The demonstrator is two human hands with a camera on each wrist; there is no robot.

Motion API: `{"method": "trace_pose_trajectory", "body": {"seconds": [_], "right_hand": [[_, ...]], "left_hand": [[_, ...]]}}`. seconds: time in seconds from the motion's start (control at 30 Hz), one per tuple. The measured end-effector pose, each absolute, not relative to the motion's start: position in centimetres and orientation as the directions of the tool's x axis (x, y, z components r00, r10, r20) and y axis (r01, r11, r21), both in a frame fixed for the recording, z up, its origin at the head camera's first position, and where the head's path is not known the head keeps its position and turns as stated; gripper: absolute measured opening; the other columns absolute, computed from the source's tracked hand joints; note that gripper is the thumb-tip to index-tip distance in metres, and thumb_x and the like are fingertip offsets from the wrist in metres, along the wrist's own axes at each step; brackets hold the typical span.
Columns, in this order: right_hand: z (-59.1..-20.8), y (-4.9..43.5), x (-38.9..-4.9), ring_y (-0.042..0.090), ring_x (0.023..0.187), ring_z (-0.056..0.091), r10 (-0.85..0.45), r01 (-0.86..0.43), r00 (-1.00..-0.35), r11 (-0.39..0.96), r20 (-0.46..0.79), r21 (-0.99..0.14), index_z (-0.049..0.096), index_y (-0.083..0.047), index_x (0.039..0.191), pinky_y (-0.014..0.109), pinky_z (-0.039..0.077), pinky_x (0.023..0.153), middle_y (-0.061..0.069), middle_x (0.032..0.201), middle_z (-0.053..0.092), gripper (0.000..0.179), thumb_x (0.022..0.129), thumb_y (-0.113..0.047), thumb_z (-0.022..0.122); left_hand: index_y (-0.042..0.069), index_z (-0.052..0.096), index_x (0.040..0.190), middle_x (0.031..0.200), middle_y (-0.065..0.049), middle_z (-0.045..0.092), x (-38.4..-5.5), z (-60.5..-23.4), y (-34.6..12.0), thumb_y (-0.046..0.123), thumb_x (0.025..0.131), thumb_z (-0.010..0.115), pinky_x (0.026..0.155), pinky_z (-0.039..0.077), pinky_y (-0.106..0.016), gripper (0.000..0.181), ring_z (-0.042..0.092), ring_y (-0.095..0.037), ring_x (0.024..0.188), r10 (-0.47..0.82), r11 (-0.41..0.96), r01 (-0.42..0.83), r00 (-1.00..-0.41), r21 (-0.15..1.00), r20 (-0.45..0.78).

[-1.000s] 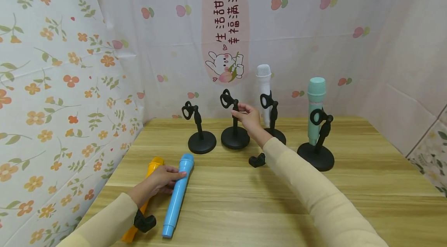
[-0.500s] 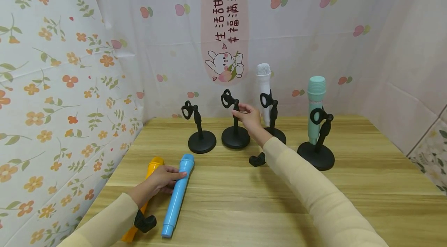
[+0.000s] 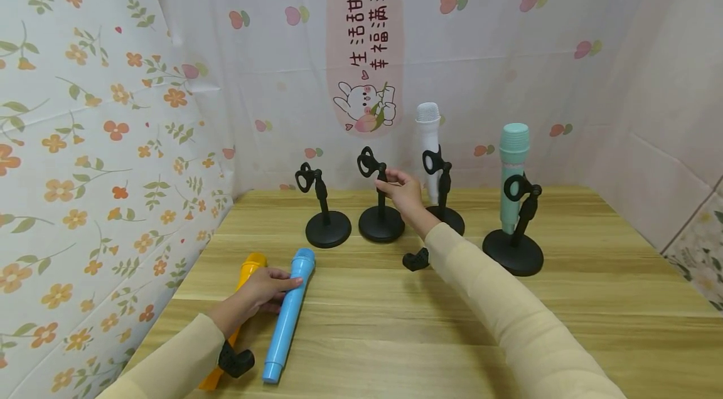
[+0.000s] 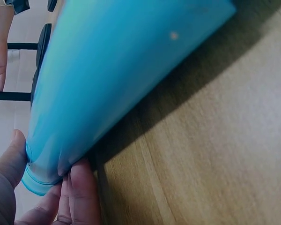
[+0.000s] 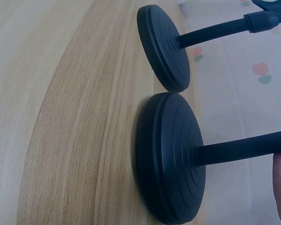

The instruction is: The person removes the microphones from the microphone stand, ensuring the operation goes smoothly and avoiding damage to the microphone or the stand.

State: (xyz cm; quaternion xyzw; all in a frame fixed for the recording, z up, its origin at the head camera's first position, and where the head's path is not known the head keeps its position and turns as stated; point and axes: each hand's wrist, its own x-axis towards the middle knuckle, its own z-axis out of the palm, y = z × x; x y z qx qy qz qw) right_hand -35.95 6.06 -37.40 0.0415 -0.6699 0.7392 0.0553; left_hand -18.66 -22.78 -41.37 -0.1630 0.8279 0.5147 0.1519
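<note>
Near the front left, my left hand [image 3: 264,291] pinches a light blue microphone [image 3: 287,327] between thumb and fingers, close below its head. In the left wrist view, the thumb [image 4: 13,157] lies on one side of the barrel and the fingertips [image 4: 82,187] on the other. My right hand [image 3: 407,195] holds the pole of a black microphone stand [image 3: 381,228], with thumb and fingers around its upper part. That stand's round base [image 5: 171,159] rests on the table, and its ring clip holds no microphone. An orange microphone [image 3: 248,266] lies partly hidden under my left forearm.
Another black stand [image 3: 327,228] with a bare clip is at the left. A white microphone [image 3: 428,129] stands upright behind a stand [image 3: 444,182], partly covered by my right arm. At the right, a mint green microphone [image 3: 513,154] is at another stand [image 3: 514,255].
</note>
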Motion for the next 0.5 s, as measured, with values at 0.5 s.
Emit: {"method": "trace_pose_trajectory", "body": {"seconds": [0.5], "right_hand": [[-37.77, 5.86, -35.98, 0.014, 0.092, 0.063, 0.013, -0.137, -0.991, -0.084, 0.136, -0.987, 0.064, -0.002, 0.12, 0.033, 0.055, 0.09, 0.006, 0.105, 0.058, 0.037, 0.085, -0.008, 0.075]], "left_hand": [[-0.007, 0.058, 0.124, 0.096, -0.013, 0.066, -18.56, -41.4, -22.64, 0.032, 0.089, 0.072, 0.064, 0.058, -0.034, 0.054, 0.061, -0.019, 0.075, -0.122, 0.454, -0.386, -0.92, 0.803, -0.373]]}}
